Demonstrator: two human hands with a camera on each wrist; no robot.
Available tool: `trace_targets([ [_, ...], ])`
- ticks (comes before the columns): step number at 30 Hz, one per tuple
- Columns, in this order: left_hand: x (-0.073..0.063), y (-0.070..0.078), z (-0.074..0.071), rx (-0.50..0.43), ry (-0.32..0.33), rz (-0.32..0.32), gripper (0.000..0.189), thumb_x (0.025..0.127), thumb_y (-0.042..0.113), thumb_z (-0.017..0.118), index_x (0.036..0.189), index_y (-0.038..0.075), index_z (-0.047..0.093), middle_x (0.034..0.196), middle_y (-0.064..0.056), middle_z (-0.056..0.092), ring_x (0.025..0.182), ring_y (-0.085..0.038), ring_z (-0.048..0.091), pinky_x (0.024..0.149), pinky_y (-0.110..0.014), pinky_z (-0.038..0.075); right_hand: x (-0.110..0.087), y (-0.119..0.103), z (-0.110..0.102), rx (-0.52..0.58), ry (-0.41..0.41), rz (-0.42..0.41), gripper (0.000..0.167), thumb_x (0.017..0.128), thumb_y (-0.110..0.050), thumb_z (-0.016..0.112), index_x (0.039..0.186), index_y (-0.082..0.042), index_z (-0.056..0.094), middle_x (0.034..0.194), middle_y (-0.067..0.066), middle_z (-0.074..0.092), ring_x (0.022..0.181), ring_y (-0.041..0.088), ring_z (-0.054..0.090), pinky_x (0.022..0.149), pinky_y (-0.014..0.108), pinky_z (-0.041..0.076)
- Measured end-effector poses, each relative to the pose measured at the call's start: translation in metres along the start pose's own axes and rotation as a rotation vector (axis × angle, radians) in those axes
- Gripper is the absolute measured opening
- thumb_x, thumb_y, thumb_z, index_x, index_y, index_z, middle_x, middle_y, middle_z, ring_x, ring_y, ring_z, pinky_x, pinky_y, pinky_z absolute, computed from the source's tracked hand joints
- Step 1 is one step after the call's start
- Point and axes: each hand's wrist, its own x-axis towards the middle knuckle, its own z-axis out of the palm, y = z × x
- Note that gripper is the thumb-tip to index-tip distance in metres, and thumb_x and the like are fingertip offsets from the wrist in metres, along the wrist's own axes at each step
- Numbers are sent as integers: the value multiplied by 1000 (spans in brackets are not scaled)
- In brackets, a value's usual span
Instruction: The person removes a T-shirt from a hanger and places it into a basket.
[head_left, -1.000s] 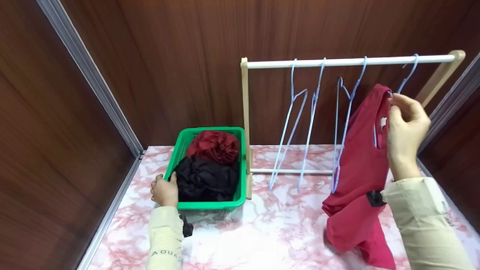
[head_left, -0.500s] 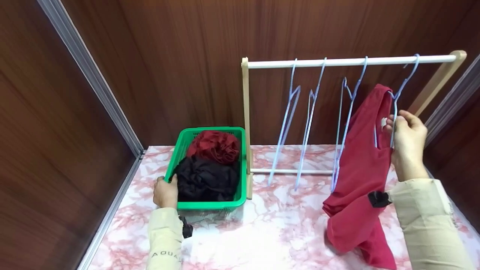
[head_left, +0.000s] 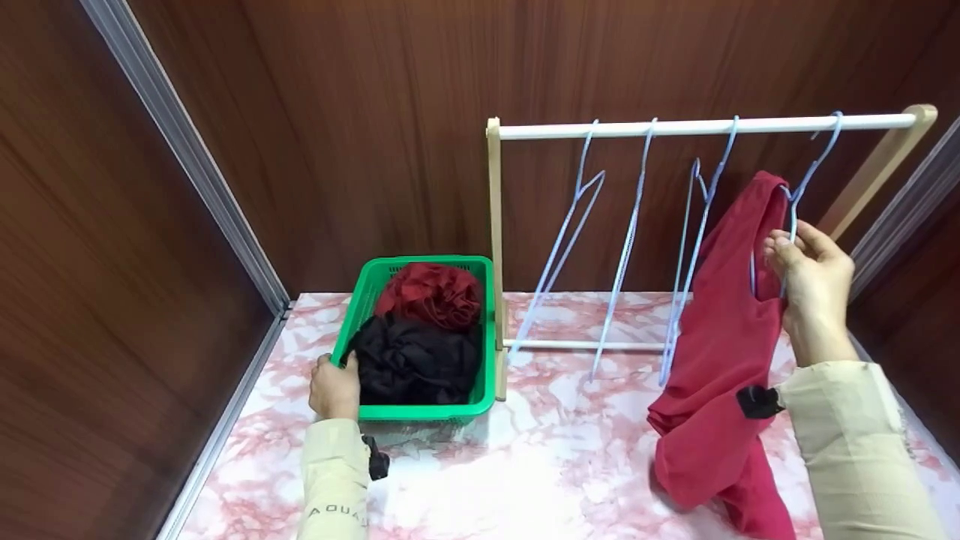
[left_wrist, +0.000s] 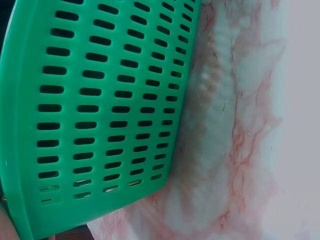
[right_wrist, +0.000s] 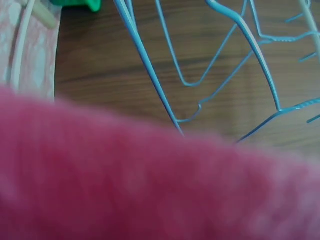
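A red sleeveless top [head_left: 724, 330] hangs over one shoulder of the rightmost light-blue wire hanger [head_left: 814, 166], its lower part reaching the tabletop. My right hand [head_left: 817, 281] pinches the hanger's bare near arm beside the neckline. In the right wrist view the red cloth [right_wrist: 150, 185] fills the lower half, hiding the fingers. My left hand [head_left: 335, 386] grips the left rim of a green basket [head_left: 427, 412], thumb inside and fingers outside. Inside the basket lie a bunched dark red cloth [head_left: 431, 292] and a black cloth [head_left: 416, 360]. The left wrist view shows the basket's slotted wall [left_wrist: 107, 110].
A rack with a white rail [head_left: 690, 126] and wooden posts [head_left: 496, 240] stands behind, right beside the basket. Several bare wire hangers [head_left: 630, 240] hang left of the top. Wood-grain panels [head_left: 360, 135] enclose the back and sides of the marble-patterned table [head_left: 540, 450].
My right hand has moved down from the hanger's neck to its near arm and pinches it there. The bare hangers have swung slightly. My left hand stays on the basket rim.
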Motion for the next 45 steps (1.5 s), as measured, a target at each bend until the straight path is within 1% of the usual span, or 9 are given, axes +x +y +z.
trace_targets([
  [3, 0, 0, 0, 1, 8, 5, 57, 94, 43, 50, 136, 4, 46, 129, -24, 54, 116, -42, 54, 92, -56, 44, -1, -1, 0, -14, -18, 2, 50, 89, 11, 52, 137, 1, 40, 72, 5, 69, 63, 11, 68, 61, 16, 55],
  [6, 0, -1, 0, 3, 12, 10, 56, 94, 42, 50, 135, 4, 46, 129, -24, 54, 116, -42, 54, 92, -56, 44, -2, -3, 0, -28, -45, 17, 65, 91, 9, 50, 149, 2, 22, 73, 4, 69, 64, 11, 70, 62, 16, 55],
  [9, 0, -1, 0, 3, 13, 15, 56, 95, 42, 50, 136, 4, 46, 128, -23, 54, 116, -42, 54, 92, -56, 44, -2, -4, -1, -26, -61, 36, 67, 92, 8, 48, 151, 0, 17, 74, 5, 69, 65, 12, 72, 63, 17, 56],
  [16, 0, 0, 1, 9, 2, 24, 55, 95, 41, 50, 136, 4, 45, 128, -22, 55, 115, -41, 55, 93, -56, 44, -1, -4, -3, 16, -30, 60, 66, 92, 8, 47, 151, -3, 20, 75, 7, 70, 66, 14, 72, 63, 18, 56],
  [19, -1, 0, 1, 11, 1, 33, 55, 95, 40, 49, 136, 4, 45, 127, -23, 56, 114, -41, 55, 92, -56, 44, -1, -4, -4, 22, -11, 58, 56, 91, 8, 49, 144, -6, 38, 75, 7, 70, 66, 14, 72, 63, 19, 56],
  [23, 0, 0, 2, 7, 1, 33, 55, 95, 40, 49, 137, 4, 45, 128, -22, 55, 115, -41, 55, 93, -56, 44, 0, -3, -6, 42, 8, 40, 33, 90, 10, 50, 120, -2, 57, 75, 8, 71, 66, 14, 72, 63, 19, 57],
  [30, 0, -1, 4, 3, 13, 33, 53, 94, 39, 51, 133, 3, 47, 125, -23, 56, 115, -42, 55, 92, -56, 44, 2, 1, -7, 78, 18, -2, 26, 90, 13, 48, 106, -1, 62, 73, 10, 70, 63, 16, 71, 60, 20, 57],
  [40, 1, -1, 4, 17, 18, 28, 53, 95, 40, 51, 133, 4, 47, 125, -23, 57, 113, -42, 56, 91, -56, 44, -1, 3, -2, 88, -28, -45, 24, 90, 13, 49, 95, -2, 67, 72, 12, 70, 63, 18, 72, 62, 22, 57],
  [45, 0, -3, 4, 20, 25, 30, 54, 95, 40, 50, 135, 4, 46, 126, -22, 56, 113, -41, 56, 92, -56, 45, -4, 7, 0, 52, 4, -103, 25, 89, 14, 50, 95, -2, 68, 70, 11, 70, 58, 18, 70, 53, 21, 55],
])
